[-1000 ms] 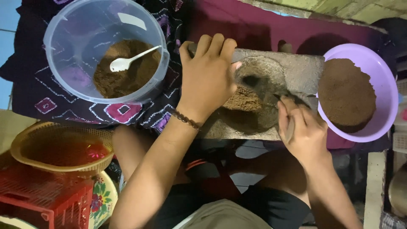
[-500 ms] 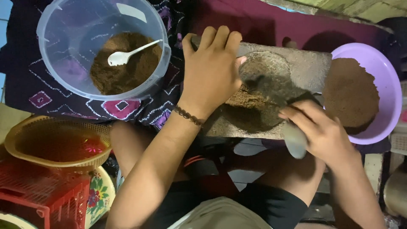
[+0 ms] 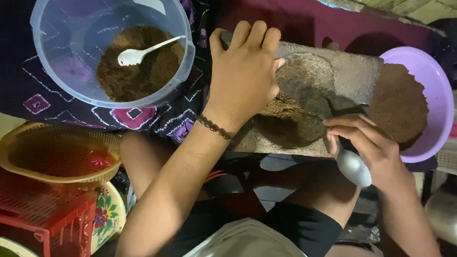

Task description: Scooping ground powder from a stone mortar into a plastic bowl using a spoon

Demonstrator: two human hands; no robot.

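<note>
- The person's left hand [image 3: 245, 78] lay flat, fingers extended and together, palm down over the near end of a grey stone slab [image 3: 352, 76], gripping nothing.
- Just under and beside that palm sat a heap of brown powder [image 3: 285, 112] on the slab, touching the thumb side of the hand.
- The right hand [image 3: 369, 147] was closed around a metal spoon [image 3: 353, 166], whose rounded bowl stuck out below the fingers while its other end reached up toward the powder heap; how that end met the powder could not be told.
- Just beyond the right hand, at the slab's far end, a purple bowl [image 3: 435, 85] held a mound of the same brown powder.
- Well to the outer side of the left hand stood a clear plastic tub [image 3: 50, 78] on a dark patterned cloth [image 3: 143, 116], with brown powder and a white plastic spoon [image 3: 143, 52] inside.
- Below the tub, away from both hands, were a yellow woven basket [image 3: 57, 178] and a red plastic crate [image 3: 47, 214].
</note>
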